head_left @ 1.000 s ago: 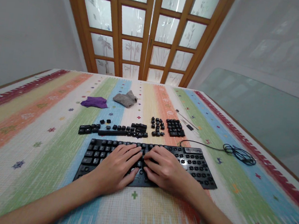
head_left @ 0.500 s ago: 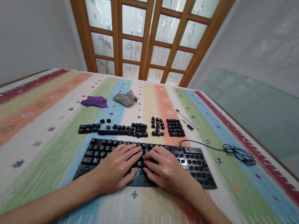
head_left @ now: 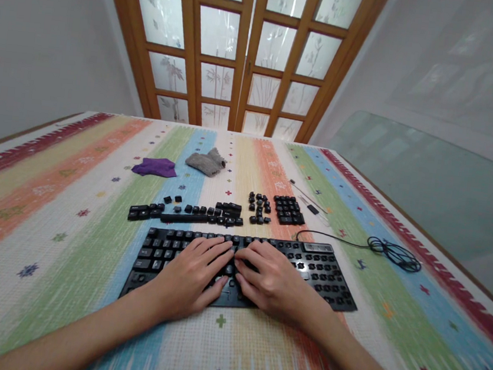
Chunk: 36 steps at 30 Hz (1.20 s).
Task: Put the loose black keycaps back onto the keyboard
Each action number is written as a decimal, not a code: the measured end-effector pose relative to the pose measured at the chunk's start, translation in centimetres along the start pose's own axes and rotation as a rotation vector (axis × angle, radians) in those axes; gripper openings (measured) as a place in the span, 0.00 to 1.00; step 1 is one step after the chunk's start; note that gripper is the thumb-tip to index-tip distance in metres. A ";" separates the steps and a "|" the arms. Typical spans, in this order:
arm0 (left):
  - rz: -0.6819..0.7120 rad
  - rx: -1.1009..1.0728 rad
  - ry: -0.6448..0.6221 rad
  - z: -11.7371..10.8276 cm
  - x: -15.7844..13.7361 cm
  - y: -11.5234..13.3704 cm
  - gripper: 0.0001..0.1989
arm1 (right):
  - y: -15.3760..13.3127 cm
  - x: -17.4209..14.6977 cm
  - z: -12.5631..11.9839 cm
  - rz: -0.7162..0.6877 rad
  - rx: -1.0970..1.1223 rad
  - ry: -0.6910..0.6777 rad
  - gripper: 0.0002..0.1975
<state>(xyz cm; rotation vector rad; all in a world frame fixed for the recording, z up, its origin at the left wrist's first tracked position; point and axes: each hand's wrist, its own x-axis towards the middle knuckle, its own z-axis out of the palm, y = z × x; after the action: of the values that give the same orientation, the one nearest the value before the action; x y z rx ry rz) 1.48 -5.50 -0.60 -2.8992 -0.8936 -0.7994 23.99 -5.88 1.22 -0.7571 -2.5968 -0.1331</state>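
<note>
A black keyboard (head_left: 229, 297) lies in front of me, with keycaps on its left part and bare key sockets on its right part and along the bottom. My left hand (head_left: 190, 273) rests across its middle, fingers stretched over the keys and thumb apart. Beside it, my right hand (head_left: 272, 278) has curled fingers, with index finger and thumb drawn together low over the keys. Whatever may be between those fingertips is hidden. Loose keycaps (head_left: 201, 210) and a long space bar (head_left: 184, 218) lie in rows just behind the keyboard.
More loose keycaps form a number-pad block (head_left: 288, 210) and a small group (head_left: 259, 208). A coiled cable (head_left: 394, 254) lies right, near a thin tool (head_left: 309, 195) and a small black piece (head_left: 313, 210). Purple cloth (head_left: 155, 167) and grey cloth (head_left: 207, 162) lie further back on the striped tablecloth (head_left: 61, 283).
The whole view has shifted very slightly. Both hands stay over the middle of the keyboard, and the right fingers have moved only a little.
</note>
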 end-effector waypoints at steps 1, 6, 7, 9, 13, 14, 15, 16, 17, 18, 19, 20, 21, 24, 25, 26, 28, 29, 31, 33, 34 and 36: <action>0.000 -0.001 -0.004 0.0 0.0 0.0 0.20 | -0.2 0.1 0.0 0.000 -0.024 -0.007 0.07; -0.003 -0.010 0.012 0.2 0.0 0.0 0.20 | -0.8 0.7 -0.3 -0.010 -0.099 -0.090 0.06; -0.005 -0.011 0.023 0.2 0.0 0.0 0.20 | -0.9 0.8 -0.3 -0.013 -0.095 -0.098 0.06; -0.009 -0.009 0.036 0.3 0.0 0.0 0.20 | -0.9 0.9 -0.1 -0.005 -0.082 -0.101 0.05; -0.011 -0.003 0.024 0.2 0.1 0.0 0.20 | -1.2 0.7 0.3 0.037 -0.089 -0.102 0.07; -0.010 -0.005 0.021 0.2 0.1 0.0 0.21 | -1.2 0.7 0.4 0.059 -0.080 -0.097 0.08; -0.009 -0.009 0.020 0.1 0.1 0.0 0.21 | -1.2 0.6 0.3 0.076 -0.064 -0.092 0.08; -0.006 -0.012 0.020 0.1 0.1 0.0 0.21 | -1.1 0.5 0.3 0.087 -0.039 -0.084 0.08; -0.002 -0.013 0.022 0.1 0.1 0.0 0.20 | -0.8 0.4 0.2 0.090 -0.007 -0.076 0.08; 0.003 -0.011 0.023 0.1 0.1 0.0 0.20 | -0.5 0.3 0.2 0.084 0.030 -0.065 0.09; 0.008 -0.007 0.023 0.1 0.1 0.0 0.20 | -0.1 0.2 0.1 0.072 0.070 -0.045 0.09; 0.010 -0.002 0.023 0.1 0.1 0.1 0.19 | 0.2 0.1 0.0 0.060 0.112 -0.018 0.10; 0.009 0.004 0.019 0.1 0.1 0.1 0.19 | 0.6 0.0 0.0 0.050 0.151 0.018 0.12; -0.001 0.012 0.007 0.3 0.0 0.0 0.19 | 1.3 0.1 0.0 0.041 0.208 0.128 0.13; -0.001 0.011 0.006 0.3 0.0 0.0 0.19 | 1.5 0.3 0.0 0.056 0.205 0.156 0.13; -0.003 0.011 0.003 0.4 0.0 0.0 0.19 | 1.7 0.6 0.0 0.078 0.195 0.178 0.13; -0.007 0.011 -0.002 0.4 -0.1 0.0 0.20 | 2.5 1.5 -0.1 0.142 0.168 0.192 0.14; -0.011 0.012 -0.005 0.5 -0.1 0.0 0.19 | 3.2 2.1 -0.1 0.178 0.154 0.182 0.14; -0.020 0.010 -0.009 0.5 -0.1 0.0 0.19 | 5.0 3.6 0.1 0.272 0.145 0.119 0.12; -0.028 0.002 -0.014 0.6 -0.2 0.0 0.18 | 7.2 5.3 0.5 0.332 0.128 0.108 0.09; -0.031 -0.001 -0.016 0.6 -0.2 0.0 0.17 | 8.3 6.1 0.8 0.361 0.120 0.104 0.09; -0.033 -0.004 -0.014 0.7 -0.2 0.0 0.17 | 10.3 7.6 1.6 0.421 0.110 0.089 0.10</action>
<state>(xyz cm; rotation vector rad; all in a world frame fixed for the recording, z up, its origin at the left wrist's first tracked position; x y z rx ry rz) 1.64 -5.52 -1.29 -2.9047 -0.9442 -0.7851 23.10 6.91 2.80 -1.2040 -2.2821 0.1003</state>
